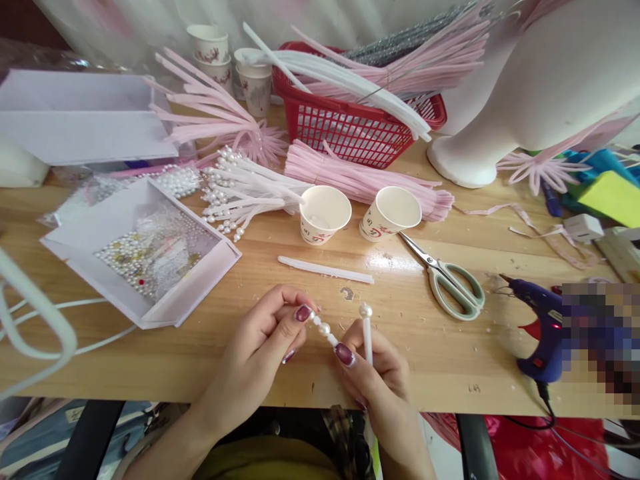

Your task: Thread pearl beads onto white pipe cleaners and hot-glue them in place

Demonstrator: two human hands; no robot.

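Note:
Near the table's front edge, my left hand (280, 327) pinches the end of a short row of white pearl beads (324, 329) between thumb and finger. My right hand (375, 373) is closed on the other end of that row, where a white stem meets its thumb. A white pipe cleaner (367, 337) topped with pearl beads rises between the fingers of my right hand; whether it joins the beaded row is hidden. Just beyond both hands, a loose white pipe cleaner piece (326, 269) lies on the wood. Two paper cups (325, 217) stand behind it.
Scissors (453, 283) lie to the right, with a blue glue gun (540, 320) beyond them. At left is a white paper box (200, 293) containing beads. Bead-tipped white stems (255, 190), pink pipe cleaners (360, 177) and a red basket (340, 130) fill the back.

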